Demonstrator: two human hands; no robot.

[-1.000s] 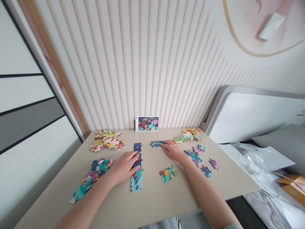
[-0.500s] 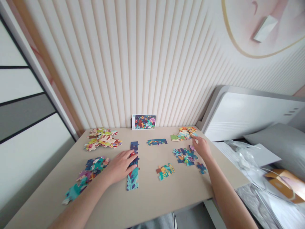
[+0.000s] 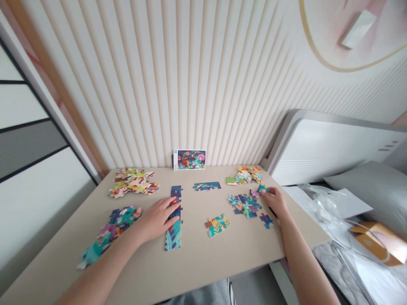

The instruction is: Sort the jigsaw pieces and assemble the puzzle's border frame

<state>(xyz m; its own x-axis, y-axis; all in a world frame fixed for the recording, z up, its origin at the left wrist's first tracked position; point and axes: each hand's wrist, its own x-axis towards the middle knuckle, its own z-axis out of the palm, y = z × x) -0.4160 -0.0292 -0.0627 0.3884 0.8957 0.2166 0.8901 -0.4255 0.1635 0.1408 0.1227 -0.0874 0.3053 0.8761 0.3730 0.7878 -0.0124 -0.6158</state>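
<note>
The right hand [image 3: 276,201] pinches a piece [image 3: 262,188], the cluster [image 3: 244,205] at its 8 o'clock; the left hand [image 3: 155,220], fingers spread, touches the 12-to-6 strip [image 3: 173,241].

Two hands [image 3: 155,219] [image 3: 276,201], two puzzle strips [image 3: 173,238] [image 3: 207,186], one picture card [image 3: 190,159], one table [image 3: 200,260]

Left hand [image 3: 158,219] and right hand [image 3: 276,202] bare. Left forearm [image 3: 106,262] and right forearm [image 3: 300,254] uncovered as far as visible. Grey cloth garment [image 3: 206,295] at lap; thin dark-and-white line [image 3: 230,291] at its edge, cord or trim unclear.
</note>
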